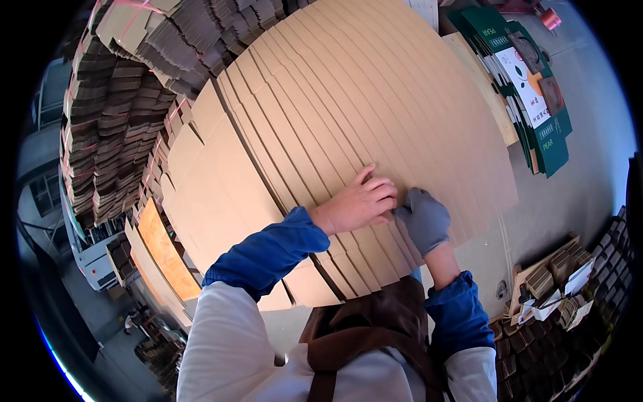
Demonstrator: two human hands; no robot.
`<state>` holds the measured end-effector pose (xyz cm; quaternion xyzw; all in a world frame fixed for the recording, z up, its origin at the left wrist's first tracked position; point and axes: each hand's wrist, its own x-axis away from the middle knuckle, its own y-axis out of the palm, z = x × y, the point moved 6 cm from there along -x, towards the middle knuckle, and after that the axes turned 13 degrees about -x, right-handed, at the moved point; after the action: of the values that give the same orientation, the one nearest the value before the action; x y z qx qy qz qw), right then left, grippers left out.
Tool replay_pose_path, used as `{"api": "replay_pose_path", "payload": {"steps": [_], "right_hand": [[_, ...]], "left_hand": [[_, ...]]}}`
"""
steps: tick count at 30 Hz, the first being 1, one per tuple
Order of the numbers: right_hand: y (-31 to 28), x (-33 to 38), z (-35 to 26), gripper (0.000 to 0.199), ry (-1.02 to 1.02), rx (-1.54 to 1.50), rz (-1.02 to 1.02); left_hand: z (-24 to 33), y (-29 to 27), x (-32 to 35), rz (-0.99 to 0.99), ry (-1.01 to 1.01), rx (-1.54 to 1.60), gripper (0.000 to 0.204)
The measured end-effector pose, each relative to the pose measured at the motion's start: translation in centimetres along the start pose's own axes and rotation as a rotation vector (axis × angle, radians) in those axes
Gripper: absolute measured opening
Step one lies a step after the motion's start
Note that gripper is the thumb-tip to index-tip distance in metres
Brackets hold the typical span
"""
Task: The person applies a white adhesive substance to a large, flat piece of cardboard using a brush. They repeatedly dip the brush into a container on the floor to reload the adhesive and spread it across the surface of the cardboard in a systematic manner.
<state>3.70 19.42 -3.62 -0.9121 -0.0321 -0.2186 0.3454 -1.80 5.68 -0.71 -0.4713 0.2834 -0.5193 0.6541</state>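
Flat brown cardboard sheets (pixel 321 114) lie overlapped like a fan in front of me, their edges stepped in long parallel lines. My left hand (pixel 362 202) is bare and rests on them with bent fingers, one finger lifted apart from the others. Close beside its fingertips is my right hand (pixel 426 220), in a grey glove. The gloved fingers are curled closed against the cardboard, and what they pinch, if anything, is hidden. Both forearms wear blue sleeve covers, and a brown apron hangs below the near edge of the sheets.
Tall bundles of folded cardboard (pixel 110 134), tied with pink string, stand at the left and far left. Green printed cartons (pixel 539 94) lie flat at the far right. A wooden crate (pixel 546 278) of cardboard pieces sits at the right. An orange-brown board (pixel 164 251) leans at the left.
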Motion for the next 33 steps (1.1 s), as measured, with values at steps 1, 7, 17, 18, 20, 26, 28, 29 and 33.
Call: {"api": "replay_pose_path", "payload": {"steps": [1,7,17,18,20,26,28,29,33], "right_hand": [[-0.1,0.0,0.1,0.032,0.007,0.008,-0.007],[-0.3,0.1,-0.5,0.029,0.019,-0.044,-0.030],[-0.2,-0.3,-0.5,0.029,0.048,-0.033,-0.046],[-0.2,-0.3,-0.4,0.029,0.050,-0.032,-0.048],[-0.1,-0.3,-0.3,0.029,0.054,-0.031,-0.052],[-0.1,-0.3,-0.3,0.030,0.066,-0.047,-0.059],[0.0,-0.2,-0.1,0.031,0.049,-0.050,-0.051],[0.1,-0.5,-0.1,0.031,0.041,-0.053,-0.049],[-0.3,0.0,0.1,0.032,0.057,-0.034,-0.036]], "left_hand": [[0.0,-0.2,0.2,0.032,-0.026,-0.011,0.034],[-2.5,-0.8,1.9,0.102,-0.070,-0.007,0.035],[-3.1,-0.8,2.0,0.105,-0.020,0.007,0.036],[-3.1,-0.8,2.0,0.100,-0.019,0.012,0.036],[-3.1,-0.8,2.1,0.104,-0.015,0.012,0.036],[-3.2,-0.9,2.4,0.108,-0.007,0.006,0.037],[-2.9,-0.6,2.3,0.114,-0.007,-0.007,0.037],[-3.5,-0.8,2.3,0.118,-0.012,-0.025,0.037],[-3.2,-0.6,1.9,0.111,-0.025,-0.011,0.037]]}}
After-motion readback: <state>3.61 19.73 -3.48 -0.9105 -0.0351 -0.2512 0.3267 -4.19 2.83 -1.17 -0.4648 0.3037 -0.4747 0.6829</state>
